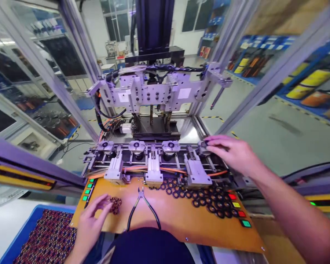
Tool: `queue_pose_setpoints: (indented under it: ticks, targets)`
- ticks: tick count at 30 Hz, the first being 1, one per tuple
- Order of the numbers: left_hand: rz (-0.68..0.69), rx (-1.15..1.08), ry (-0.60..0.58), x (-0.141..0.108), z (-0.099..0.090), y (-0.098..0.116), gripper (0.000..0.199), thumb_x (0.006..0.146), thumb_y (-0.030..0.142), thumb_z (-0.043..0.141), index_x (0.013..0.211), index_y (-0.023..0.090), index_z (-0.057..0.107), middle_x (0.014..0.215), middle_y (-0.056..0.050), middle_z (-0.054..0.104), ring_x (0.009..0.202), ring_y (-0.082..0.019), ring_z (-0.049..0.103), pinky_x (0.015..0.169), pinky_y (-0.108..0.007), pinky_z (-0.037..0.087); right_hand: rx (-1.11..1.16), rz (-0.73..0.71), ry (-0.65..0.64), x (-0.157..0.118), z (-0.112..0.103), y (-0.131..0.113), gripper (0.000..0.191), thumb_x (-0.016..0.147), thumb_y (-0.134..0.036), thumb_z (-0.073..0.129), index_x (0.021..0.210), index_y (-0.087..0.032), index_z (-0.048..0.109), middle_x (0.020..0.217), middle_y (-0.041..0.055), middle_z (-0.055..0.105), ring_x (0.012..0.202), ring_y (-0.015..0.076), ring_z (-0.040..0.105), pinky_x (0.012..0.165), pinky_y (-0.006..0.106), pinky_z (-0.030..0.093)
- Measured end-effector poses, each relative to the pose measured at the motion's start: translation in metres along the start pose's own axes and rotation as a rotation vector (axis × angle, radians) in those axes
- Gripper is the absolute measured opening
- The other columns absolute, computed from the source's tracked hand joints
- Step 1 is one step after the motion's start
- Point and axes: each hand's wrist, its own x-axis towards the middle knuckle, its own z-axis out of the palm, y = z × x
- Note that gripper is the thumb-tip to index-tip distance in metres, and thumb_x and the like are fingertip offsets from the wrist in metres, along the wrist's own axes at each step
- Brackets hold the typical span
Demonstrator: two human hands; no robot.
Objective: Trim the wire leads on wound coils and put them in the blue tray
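My left hand (92, 216) is low on the left over the orange-brown panel (170, 216). Its thumb and forefinger close at the edge of a small cluster of copper-brown wound rings (116, 205), pinching one of them. Farther out, my right hand (233, 150) reaches to the rightmost metal fixture (204, 148). Its fingers are bent together over the fixture's top; whatever lies between them is hidden. Three similar fixtures stand in the row to the left, including a fixture (170, 146) with a dark round centre. Pliers (141, 198) with dark handles lie on the panel, jaws pointing away.
Many black rings (209, 200) lie on the panel's right side. Coloured buttons (246, 223) line both panel edges. A blue tray (33, 216) full of small reddish parts stands at lower left. Metal frame posts and an overhead plate assembly (151, 93) surround the fixtures.
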Motion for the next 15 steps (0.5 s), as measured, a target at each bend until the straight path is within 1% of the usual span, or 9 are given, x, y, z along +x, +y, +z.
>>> queue_pose_setpoints:
  ticks: [2,3,4,6,10,15]
  targets:
    - [-0.117,0.037,0.024,-0.001,-0.008,-0.021,0.037,0.075,0.048,0.072,0.096,0.018,0.075,0.092,-0.01,0.081,0.079,-0.025,0.078,0.073,-0.033,0.065,-0.043,0.026,-0.011,0.017,-0.008,0.036,0.026,0.088,-0.034,0.06,0.08,-0.016,0.076,0.103,0.0113,0.074,0.093,0.0255,0.071,0.095,0.045,0.055]
    - [-0.157,0.061,0.033,-0.001,-0.012,-0.028,0.039,0.073,0.051,0.072,0.094,0.018,0.076,0.093,-0.01,0.081,0.08,-0.026,0.078,0.075,-0.034,0.065,-0.058,0.034,-0.029,0.021,-0.009,0.049,0.025,0.087,-0.032,0.059,0.078,-0.016,0.077,0.103,0.0104,0.075,0.092,0.0248,0.071,0.093,0.044,0.056]
    - [-0.189,0.087,0.038,0.0,-0.016,-0.033,0.041,0.071,0.053,0.072,0.093,0.018,0.076,0.093,-0.01,0.081,0.081,-0.027,0.078,0.076,-0.035,0.065,-0.071,0.039,-0.053,0.024,-0.009,0.06,0.024,0.086,-0.031,0.059,0.077,-0.017,0.077,0.102,0.009,0.075,0.09,0.024,0.072,0.092,0.043,0.056]
    - [-0.23,0.133,0.041,0.002,-0.022,-0.037,0.045,0.068,0.058,0.071,0.092,0.02,0.077,0.095,-0.009,0.081,0.083,-0.029,0.078,0.079,-0.037,0.065,-0.094,0.042,-0.103,0.025,-0.006,0.073,0.021,0.084,-0.029,0.06,0.077,-0.019,0.077,0.103,0.006,0.076,0.088,0.0226,0.072,0.091,0.041,0.057]
    - [-0.288,0.201,0.034,0.009,-0.027,-0.031,0.05,0.064,0.063,0.07,0.091,0.022,0.078,0.096,-0.007,0.081,0.087,-0.031,0.077,0.084,-0.041,0.063,-0.125,0.023,-0.174,0.019,-0.006,0.081,0.019,0.083,-0.026,0.061,0.081,-0.019,0.079,0.105,0.0039,0.075,0.091,0.022,0.073,0.092,0.04,0.058]
    - [-0.326,0.233,0.029,0.015,-0.02,-0.029,0.056,0.061,0.07,0.068,0.088,0.023,0.078,0.098,-0.008,0.081,0.093,-0.034,0.076,0.087,-0.045,0.062,-0.177,-0.016,-0.231,0.017,-0.013,0.08,0.02,0.085,-0.024,0.059,0.083,-0.021,0.079,0.106,0.0022,0.075,0.093,0.0211,0.072,0.093,0.038,0.057]
